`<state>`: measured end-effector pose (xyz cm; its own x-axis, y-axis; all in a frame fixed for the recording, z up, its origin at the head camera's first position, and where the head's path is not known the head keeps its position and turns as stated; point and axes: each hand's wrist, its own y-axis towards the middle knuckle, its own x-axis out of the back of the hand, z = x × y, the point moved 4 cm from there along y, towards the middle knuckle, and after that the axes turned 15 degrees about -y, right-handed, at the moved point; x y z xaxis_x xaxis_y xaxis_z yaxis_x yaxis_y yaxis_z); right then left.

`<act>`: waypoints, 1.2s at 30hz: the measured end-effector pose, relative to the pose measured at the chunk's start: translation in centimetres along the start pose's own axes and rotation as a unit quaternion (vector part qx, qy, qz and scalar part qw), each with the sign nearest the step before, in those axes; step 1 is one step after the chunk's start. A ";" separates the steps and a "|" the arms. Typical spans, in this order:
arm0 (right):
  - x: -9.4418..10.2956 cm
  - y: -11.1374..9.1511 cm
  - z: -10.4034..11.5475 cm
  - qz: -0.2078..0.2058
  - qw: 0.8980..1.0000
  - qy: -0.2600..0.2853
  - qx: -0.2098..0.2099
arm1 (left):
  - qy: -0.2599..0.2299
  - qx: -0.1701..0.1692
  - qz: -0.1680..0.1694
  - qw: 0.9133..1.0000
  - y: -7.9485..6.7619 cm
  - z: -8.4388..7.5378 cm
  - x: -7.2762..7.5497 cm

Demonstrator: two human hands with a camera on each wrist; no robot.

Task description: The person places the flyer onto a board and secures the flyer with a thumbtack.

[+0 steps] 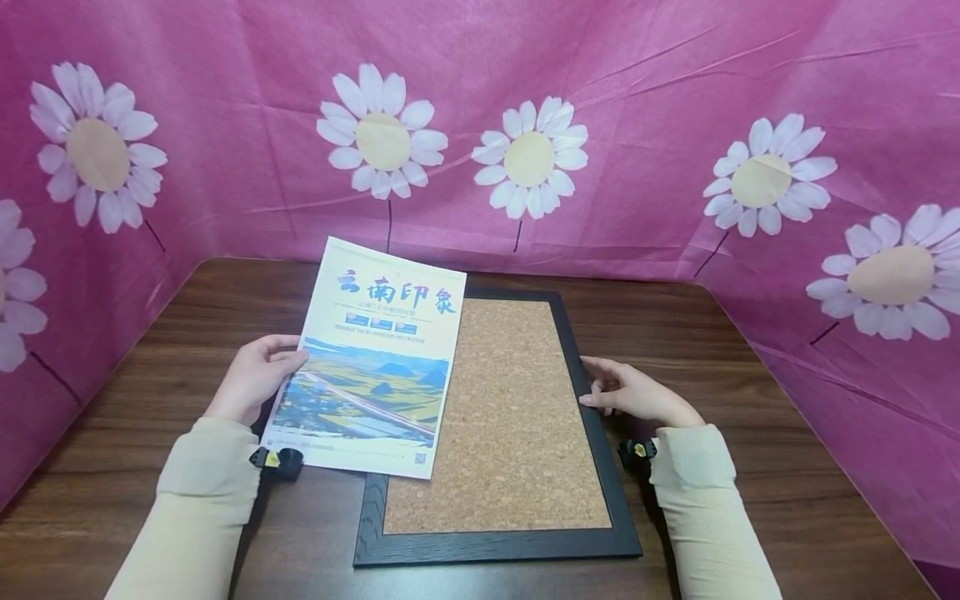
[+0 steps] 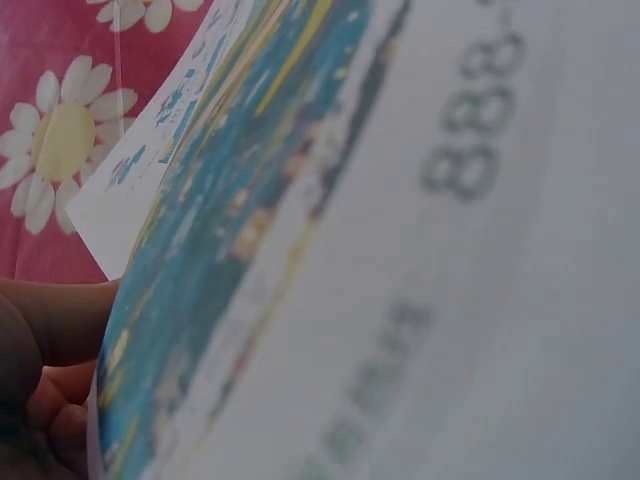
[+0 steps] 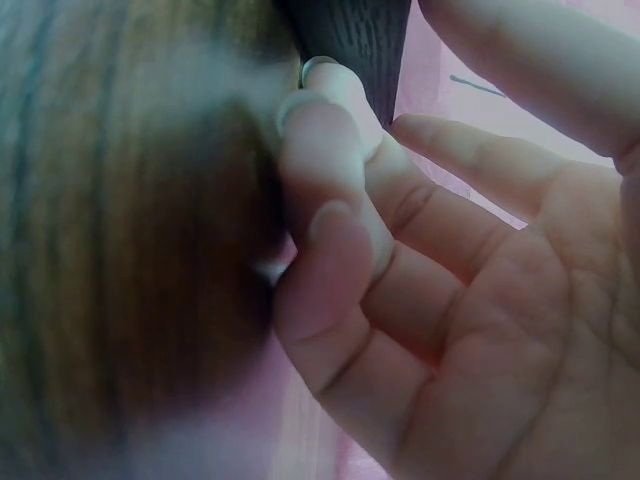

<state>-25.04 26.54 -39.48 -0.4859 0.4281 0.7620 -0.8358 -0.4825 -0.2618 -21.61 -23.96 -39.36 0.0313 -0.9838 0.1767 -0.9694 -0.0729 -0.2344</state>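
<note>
A white poster (image 1: 371, 358) with large Chinese characters and a landscape picture is held up at a tilt. My left hand (image 1: 255, 379) pinches it by its left edge. Up close in the left wrist view, the poster (image 2: 260, 250) bows and fills most of the picture. Behind and right of it lies a framed cork board (image 1: 517, 433), partly hidden on its left side. My right hand (image 1: 637, 396) is at the board's right edge, thumb on the black border and index finger against its side. Its other fingers (image 3: 330, 270) are curled beside the table.
The brown wooden table (image 1: 150, 400) stretches to both sides of the cork board. A pink cloth (image 1: 637, 67) with large white daisies hangs around the table's back and sides. Each wrist carries a small black camera, the left one (image 1: 281, 461) close to the poster's lower corner.
</note>
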 end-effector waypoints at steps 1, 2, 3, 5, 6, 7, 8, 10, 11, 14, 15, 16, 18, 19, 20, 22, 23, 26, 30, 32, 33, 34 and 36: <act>0.0 0.0 0.0 0.000 1.000 -0.001 0.001 | 0.001 -0.001 0.001 1.000 0.0 -0.1 -0.2; 0.0 0.0 0.0 -0.001 1.000 -0.002 0.001 | 0.001 -0.001 0.001 1.000 -0.1 -0.2 -0.4; 0.0 0.0 0.0 -0.001 1.000 -0.002 0.001 | 0.002 -0.001 0.002 1.000 -0.1 -0.3 -0.6; 0.0 0.0 0.0 -0.001 1.000 -0.002 0.000 | 0.002 -0.004 0.003 1.000 -0.2 -0.6 -0.9; 0.0 0.0 -0.1 -0.001 1.000 -0.003 -0.001 | 0.001 -0.005 0.004 1.000 -0.3 -0.7 -1.1; 0.1 0.0 -0.1 -0.001 1.000 -0.003 -0.001 | 0.001 -0.005 0.005 1.000 -0.3 -0.8 -1.2; 0.1 0.0 -0.1 -0.001 1.000 -0.003 -0.002 | 0.001 -0.005 0.006 1.000 -0.3 -0.9 -1.4; 0.1 0.0 -0.1 0.000 1.000 -0.003 -0.003 | 0.000 -0.006 0.009 1.000 -0.3 -1.0 -1.8; 0.1 0.0 -0.1 0.000 1.000 -0.002 -0.003 | 0.000 -0.004 0.011 1.000 -0.3 -1.0 -1.9; 0.1 0.0 -0.1 0.001 1.000 0.000 -0.003 | -0.002 -0.001 0.012 1.000 -0.2 -0.9 -2.5; 0.1 0.0 -0.1 0.000 1.000 -0.001 -0.003 | -0.003 0.000 0.012 1.000 -0.2 -0.9 -2.6; 0.1 0.0 -0.1 0.000 1.000 -0.002 -0.003 | -0.004 0.001 0.011 1.000 -0.2 -0.8 -2.8; 0.1 0.1 -0.1 -0.001 1.000 -0.006 -0.003 | -0.007 0.001 0.011 1.000 -0.2 -0.7 -3.0; 0.1 0.1 -0.1 -0.002 1.000 -0.008 -0.003 | -0.008 0.001 0.011 1.000 -0.1 -0.7 -3.1; 0.1 0.1 -0.1 -0.002 1.000 -0.010 -0.003 | -0.009 0.000 0.012 1.000 -0.2 -0.7 -3.2; 0.1 0.2 -0.1 -0.003 1.000 -0.009 -0.003 | -0.007 -0.001 0.017 1.000 -0.2 -0.7 -3.3; 0.1 0.2 -0.1 -0.003 1.000 -0.008 -0.003 | -0.002 -0.003 0.021 1.000 -0.2 -0.7 -3.3; 0.1 0.2 -0.1 0.000 1.000 -0.004 -0.003 | 0.017 -0.008 0.036 0.999 -0.3 -0.8 -3.3; 0.1 0.2 -0.1 0.003 1.000 0.001 -0.006 | 0.042 -0.005 0.061 0.997 -0.3 -0.8 -3.2; 0.1 0.2 -0.1 0.004 1.000 0.003 -0.006 | 0.046 0.003 0.069 0.997 -0.3 -0.8 -3.1; 0.1 0.2 -0.1 0.004 1.000 0.004 -0.006 | 0.045 0.008 0.072 0.996 -0.3 -0.7 -3.0; 0.1 0.2 -0.1 0.004 1.000 0.004 -0.007 | 0.043 0.012 0.074 0.996 -0.3 -0.6 -2.9; 0.1 0.1 -0.2 0.004 1.000 0.005 -0.008 | 0.038 0.018 0.076 0.996 -0.3 -0.6 -2.9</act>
<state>-25.23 26.63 -39.57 -0.4951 0.4313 0.7542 -0.8356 -0.4742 -0.2773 -21.56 -21.01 -39.25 -0.1343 -0.9688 0.2084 -0.9523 0.0680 -0.2976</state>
